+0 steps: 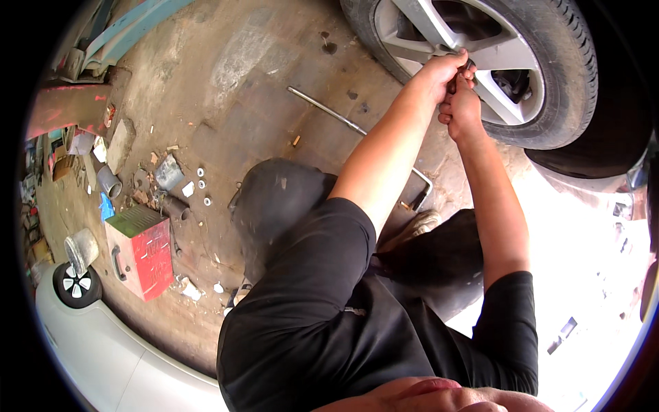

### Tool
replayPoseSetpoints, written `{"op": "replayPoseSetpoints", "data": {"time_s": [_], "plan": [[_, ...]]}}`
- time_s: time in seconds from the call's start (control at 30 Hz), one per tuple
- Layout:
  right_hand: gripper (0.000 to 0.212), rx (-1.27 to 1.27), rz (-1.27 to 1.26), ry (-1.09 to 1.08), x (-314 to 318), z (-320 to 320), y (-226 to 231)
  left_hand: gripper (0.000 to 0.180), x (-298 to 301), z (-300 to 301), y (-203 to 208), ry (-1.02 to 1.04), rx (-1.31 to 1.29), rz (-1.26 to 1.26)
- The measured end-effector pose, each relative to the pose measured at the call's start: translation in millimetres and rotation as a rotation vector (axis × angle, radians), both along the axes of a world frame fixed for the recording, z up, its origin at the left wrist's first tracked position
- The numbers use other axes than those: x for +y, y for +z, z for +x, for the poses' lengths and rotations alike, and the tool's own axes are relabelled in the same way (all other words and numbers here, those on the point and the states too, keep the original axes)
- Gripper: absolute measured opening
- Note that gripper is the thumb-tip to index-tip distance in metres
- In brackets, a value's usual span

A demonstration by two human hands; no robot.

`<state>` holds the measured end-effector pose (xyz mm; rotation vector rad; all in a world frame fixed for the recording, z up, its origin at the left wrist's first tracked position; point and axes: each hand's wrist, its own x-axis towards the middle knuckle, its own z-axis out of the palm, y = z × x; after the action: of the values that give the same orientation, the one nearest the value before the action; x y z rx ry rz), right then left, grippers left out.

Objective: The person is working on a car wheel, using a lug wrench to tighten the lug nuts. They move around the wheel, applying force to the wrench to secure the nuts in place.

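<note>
My two hands meet at the hub of a car wheel [494, 113] with silver spokes and a black tyre [580, 75]. My left hand [443, 72] is closed, thumb uppermost, around a small dark thing at the wheel's centre. Just below it, my right hand [463, 110] is closed too, its fingers curled against the same spot. What they grip is mostly hidden by the fingers. Beneath my left forearm a long metal bar with a bent end [322, 108] lies on the floor.
A red metal box [152, 257] with a dark handle stands at the left. Around it lie a grey pot [170, 173], a tube [108, 182], a blue glove-like scrap [106, 207] and small white rings [201, 184]. A silver car [103, 353] fills the lower left.
</note>
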<state>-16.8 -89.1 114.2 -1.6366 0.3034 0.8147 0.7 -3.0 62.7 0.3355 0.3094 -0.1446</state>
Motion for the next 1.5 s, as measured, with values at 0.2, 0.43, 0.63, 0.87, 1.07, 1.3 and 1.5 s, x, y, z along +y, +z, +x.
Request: {"op": "replayPoseSetpoints", "data": {"time_s": [0.2,0.43,0.63,0.87,1.07,1.3,1.5], "plan": [[0.036,-0.086,-0.125,0.014,4,-6,3,0.046,-8,5,3,0.074,0.062,0.194],[0.036,-0.148,-0.186,0.071,-1,-22,-1,0.049,-11,2,8,0.059,0.247,0.352],[0.034,-0.005,-0.045,0.127,-7,-26,-2,0.042,-7,-15,22,0.134,0.266,0.382],[0.036,-0.107,-0.174,0.07,-7,-28,2,0.019,-15,-23,14,0.111,0.185,0.184],[0.044,-0.312,-0.464,0.256,-18,-12,-7,0.019,-21,-17,-5,0.162,0.071,0.15],[0.048,-0.406,-0.466,0.301,-29,-6,-28,0.02,-24,-20,-8,0.161,0.038,0.122],[0.04,-0.064,-0.061,0.201,-31,-5,-16,0.021,-22,-23,-12,0.141,-0.028,0.125]]}}
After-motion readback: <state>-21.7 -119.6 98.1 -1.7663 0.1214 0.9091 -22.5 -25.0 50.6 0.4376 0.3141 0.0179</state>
